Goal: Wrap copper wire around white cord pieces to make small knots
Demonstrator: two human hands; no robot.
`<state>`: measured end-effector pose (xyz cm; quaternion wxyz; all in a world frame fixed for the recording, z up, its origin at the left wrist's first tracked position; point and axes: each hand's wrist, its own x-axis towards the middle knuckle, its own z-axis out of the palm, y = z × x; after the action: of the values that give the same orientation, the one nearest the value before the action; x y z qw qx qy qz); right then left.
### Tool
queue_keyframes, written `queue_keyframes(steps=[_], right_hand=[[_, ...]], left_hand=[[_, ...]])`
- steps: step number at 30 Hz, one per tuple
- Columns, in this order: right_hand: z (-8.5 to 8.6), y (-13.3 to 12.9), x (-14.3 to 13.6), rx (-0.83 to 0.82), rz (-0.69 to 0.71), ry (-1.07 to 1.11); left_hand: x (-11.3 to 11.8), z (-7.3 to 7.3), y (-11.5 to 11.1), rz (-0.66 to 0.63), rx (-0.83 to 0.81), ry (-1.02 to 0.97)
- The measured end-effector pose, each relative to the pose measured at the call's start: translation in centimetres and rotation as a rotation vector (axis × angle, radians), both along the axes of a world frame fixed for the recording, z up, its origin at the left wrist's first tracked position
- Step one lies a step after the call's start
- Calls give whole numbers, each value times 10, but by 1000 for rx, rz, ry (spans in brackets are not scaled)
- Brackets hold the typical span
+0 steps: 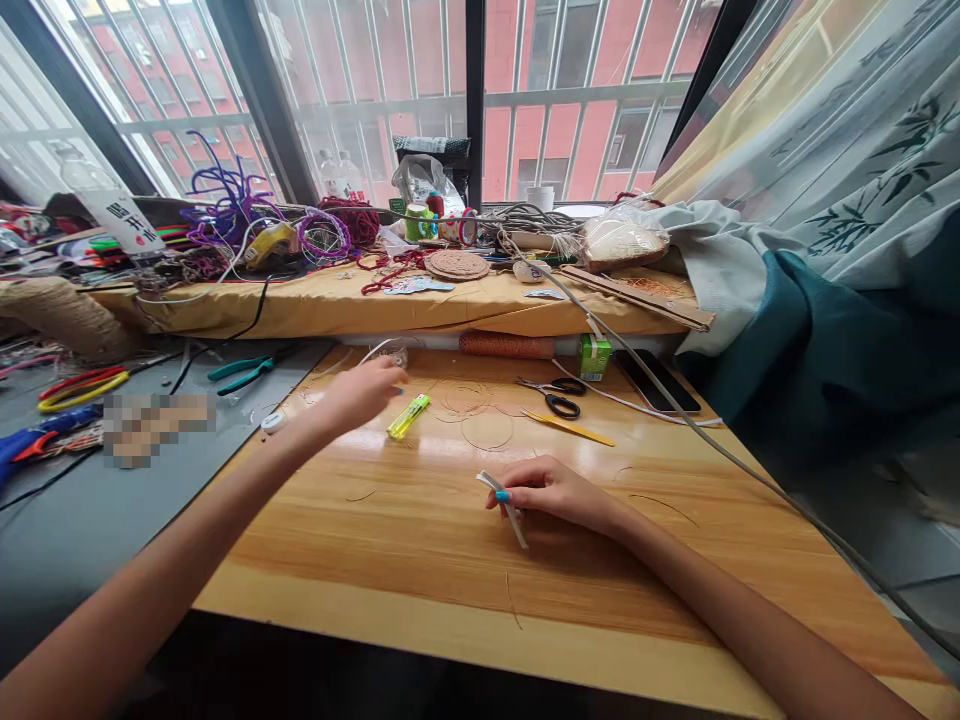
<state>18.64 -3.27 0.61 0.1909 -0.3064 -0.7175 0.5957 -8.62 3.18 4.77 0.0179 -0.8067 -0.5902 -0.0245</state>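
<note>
Pinching a thin white strip (515, 524) between thumb and fingers of the right hand (547, 488), perhaps risking a slip from so narrow a hold. Holding the left hand (366, 390) farther off to the left, impossible to tell if spread or closed, and apt, if drawn back low, to nudge the yellow lighter (409, 417) near it. Finding beyond the right hand an orange pointed tool (570, 428), black-handled scissors (553, 391) and a green box (594, 358), possibly hindering an outward reach.

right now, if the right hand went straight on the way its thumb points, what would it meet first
Beyond the white strip it holds, the right hand would probably meet the thin strand on the wooden tabletop first; depth is unclear, so it might pass above.
</note>
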Motion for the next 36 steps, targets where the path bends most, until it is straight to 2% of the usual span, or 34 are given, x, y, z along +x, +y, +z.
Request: queue_keyframes(steps=[1,2,5,8,10,14,21,23,29,33,36], right_hand=[[0,0,0,-4,2,3],[0,0,0,-6,3,5],[0,-1,1,-7,-1,13],[-1,-1,0,-16,1,22],[0,-1,0,-6,5,15],[1,-1,0,39,14,-6],[-2,1,0,53,43,18],[-3,2,0,70,45,16],[-4,2,1,113,58,-1],[-4,2,1,109,67,9],[-3,1,1,102,74,22]], left_hand=[[16,-5,8,-111,-41,-2],[30,-11,17,-141,-46,-2],[57,-25,47,-59,-5,-11],[67,-35,69,-11,3,-40],[70,-39,75,-5,-14,-64],[77,-40,75,-24,-54,-123],[89,-16,68,-87,-147,-271],[88,-14,66,-98,-184,-281],[78,-27,69,-24,-215,-252],[74,-32,71,28,-108,-257],[76,-30,63,1,-15,-255]])
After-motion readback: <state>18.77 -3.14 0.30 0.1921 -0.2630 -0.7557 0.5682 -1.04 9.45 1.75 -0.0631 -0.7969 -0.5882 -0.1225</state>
